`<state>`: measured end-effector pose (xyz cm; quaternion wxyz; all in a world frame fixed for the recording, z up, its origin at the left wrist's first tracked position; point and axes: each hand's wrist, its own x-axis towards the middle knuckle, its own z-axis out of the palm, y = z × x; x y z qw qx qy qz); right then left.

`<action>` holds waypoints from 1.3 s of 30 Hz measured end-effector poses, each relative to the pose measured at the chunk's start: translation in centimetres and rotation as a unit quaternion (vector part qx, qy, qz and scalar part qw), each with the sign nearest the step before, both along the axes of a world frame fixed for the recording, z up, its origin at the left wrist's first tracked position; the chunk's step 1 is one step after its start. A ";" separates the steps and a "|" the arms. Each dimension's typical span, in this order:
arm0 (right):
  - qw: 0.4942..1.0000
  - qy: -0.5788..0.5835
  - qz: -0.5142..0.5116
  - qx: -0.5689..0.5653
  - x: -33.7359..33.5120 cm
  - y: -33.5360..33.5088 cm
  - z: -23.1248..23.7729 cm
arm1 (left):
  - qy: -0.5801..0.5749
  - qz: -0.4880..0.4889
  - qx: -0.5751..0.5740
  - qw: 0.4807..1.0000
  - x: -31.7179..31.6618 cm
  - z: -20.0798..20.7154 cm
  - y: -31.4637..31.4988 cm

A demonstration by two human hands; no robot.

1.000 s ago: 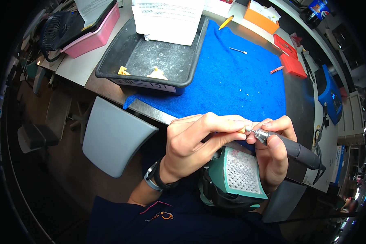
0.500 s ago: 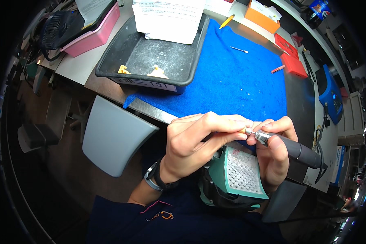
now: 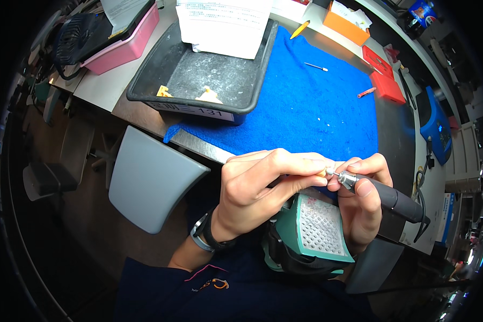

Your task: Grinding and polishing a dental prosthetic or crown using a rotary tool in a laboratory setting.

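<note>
the left hand [image 3: 252, 188] pinches a small yellowish piece [image 3: 322, 173] at the tip of a dark handpiece [image 3: 394, 200] gripped by the right hand [image 3: 360, 217], near a blue towel [image 3: 316, 102].

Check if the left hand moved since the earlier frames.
No, no clear shift: the left hand keeps its place in view, below the near right corner of the black bin.

Very slightly, the bare right hand [image 3: 363, 212] is shifting rightward in view, carrying along the dark-grey cylindrical handpiece [image 3: 390, 199] with its silver metal nose [image 3: 348, 181].
</note>
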<state>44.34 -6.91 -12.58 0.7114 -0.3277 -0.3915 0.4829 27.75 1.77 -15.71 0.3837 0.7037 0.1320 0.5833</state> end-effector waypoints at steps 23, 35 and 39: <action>1.000 0.019 0.012 0.004 0.3 0.0 -0.1 | 0.001 0.000 0.002 1.000 0.1 0.2 0.0; 0.999 -0.004 0.028 0.017 0.7 0.2 -0.2 | -0.005 -0.017 0.001 1.000 0.1 -0.3 0.1; 1.000 -0.008 0.002 0.011 0.2 0.1 -0.1 | 0.011 -0.011 -0.013 1.000 0.1 0.5 -0.2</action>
